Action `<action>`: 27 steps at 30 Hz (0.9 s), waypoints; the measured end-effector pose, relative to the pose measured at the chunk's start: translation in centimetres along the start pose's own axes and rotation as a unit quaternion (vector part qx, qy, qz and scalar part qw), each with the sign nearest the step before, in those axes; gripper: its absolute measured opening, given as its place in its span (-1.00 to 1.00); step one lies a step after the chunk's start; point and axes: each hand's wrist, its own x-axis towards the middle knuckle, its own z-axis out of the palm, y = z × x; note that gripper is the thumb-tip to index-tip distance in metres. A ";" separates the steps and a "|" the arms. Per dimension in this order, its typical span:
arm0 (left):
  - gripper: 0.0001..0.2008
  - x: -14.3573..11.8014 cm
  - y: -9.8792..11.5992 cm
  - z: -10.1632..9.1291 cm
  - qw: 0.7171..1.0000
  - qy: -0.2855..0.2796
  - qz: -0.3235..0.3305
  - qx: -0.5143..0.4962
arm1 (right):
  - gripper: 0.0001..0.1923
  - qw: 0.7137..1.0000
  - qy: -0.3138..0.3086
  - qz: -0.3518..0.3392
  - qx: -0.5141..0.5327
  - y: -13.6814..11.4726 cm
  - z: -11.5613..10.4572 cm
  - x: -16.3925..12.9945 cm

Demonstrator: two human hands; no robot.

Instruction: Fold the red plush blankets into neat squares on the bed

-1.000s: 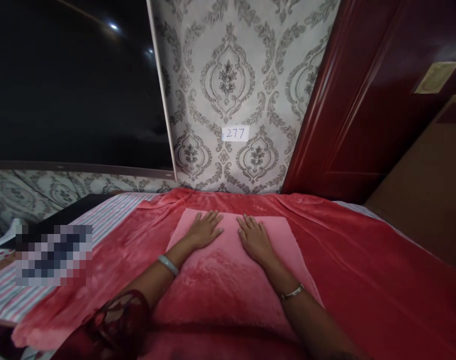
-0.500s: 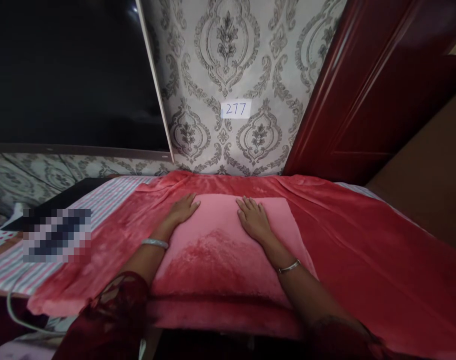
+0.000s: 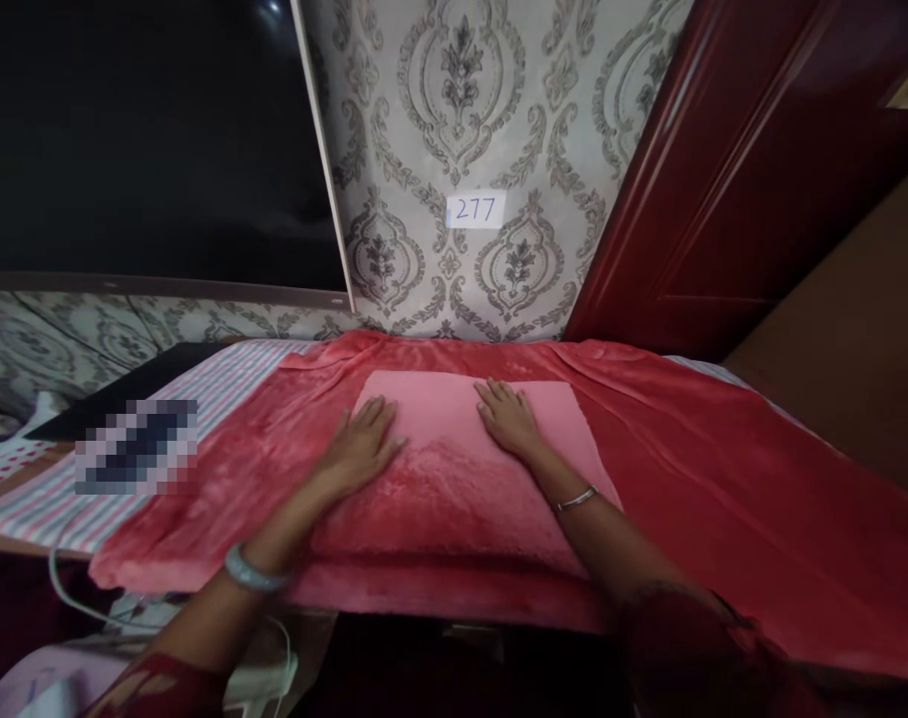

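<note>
A pink cloth (image 3: 431,399) lay flat on a red blanket (image 3: 738,489), in front of the person and near the wall (image 3: 468,130). Its far part was plain pale pink, and its nearer part had a deeper red, fuzzy look.

The left hand (image 3: 360,446) rested palm down at the left edge of the pink cloth, with its fingers a little spread and the thumb held out toward the middle. The right hand (image 3: 508,419) lay palm down on the far right part of the cloth, its fingers slightly spread and their tips near the far edge. Neither hand pinched anything. A pale bangle (image 3: 250,570) circled the left wrist, and a thin silver bracelet (image 3: 577,499) the right one.

The blanket covered much of the counter (image 3: 12,539), over a striped sheet (image 3: 229,379) that showed at the left. A paper label (image 3: 475,209) reading 277 was stuck to the patterned wall, between a large dark television (image 3: 147,140) and a dark red door (image 3: 723,170).
</note>
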 end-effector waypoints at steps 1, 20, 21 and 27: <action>-0.26 -1.1 0.4 0.3 1.000 0.003 0.005 -0.004 | -0.44 1.000 -0.019 0.007 0.006 -0.3 -0.6 -0.1; -0.23 -6.1 -0.2 5.8 0.987 0.134 0.070 0.048 | -0.39 0.994 -0.029 -0.063 -0.088 7.7 -1.0 -2.4; -0.22 -6.1 -0.2 5.8 0.987 0.135 0.070 0.048 | -0.38 0.996 -0.021 -0.018 -0.089 9.4 -1.1 -2.2; -0.21 -6.0 -0.1 5.8 0.988 0.134 0.062 0.036 | -0.35 0.997 -0.015 0.071 -0.016 14.2 0.3 -2.6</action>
